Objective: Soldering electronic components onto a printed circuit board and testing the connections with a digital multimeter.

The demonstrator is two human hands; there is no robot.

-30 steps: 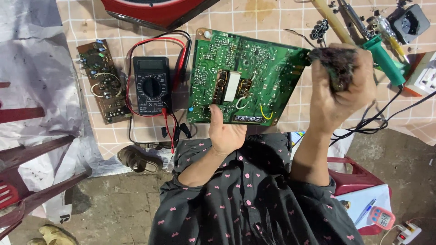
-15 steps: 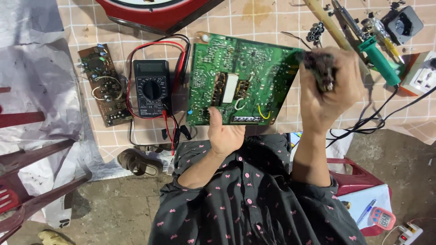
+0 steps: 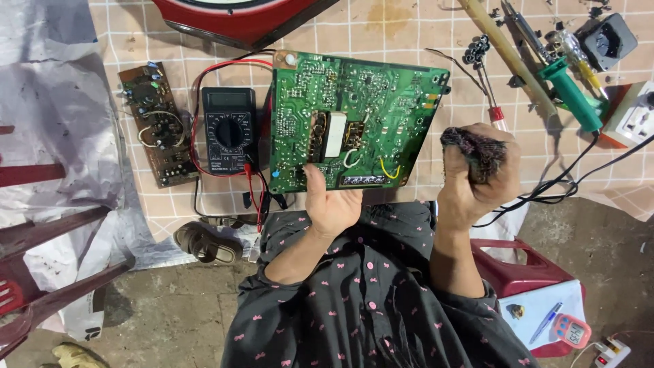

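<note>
My left hand [image 3: 332, 203] grips the near edge of a large green circuit board [image 3: 354, 116], holding it tilted above a checked cloth, solder side up. My right hand [image 3: 477, 178] is closed around a dark, crumpled rag [image 3: 473, 148], held just right of the board and apart from it. A black multimeter [image 3: 230, 129] with red and black leads lies left of the board. Beside it is a smaller brown circuit board [image 3: 158, 133].
A green-handled soldering iron [image 3: 569, 88], a wooden stick [image 3: 504, 51] and a white socket block [image 3: 633, 112] lie at the far right. A red round object [image 3: 238, 17] sits at the top. A red stool [image 3: 524, 269] and a sandal [image 3: 204, 244] are on the floor.
My right hand with the rag has drawn back from the green board's right edge and now sits lower and to the right. The left hand keeps its hold on the board.
</note>
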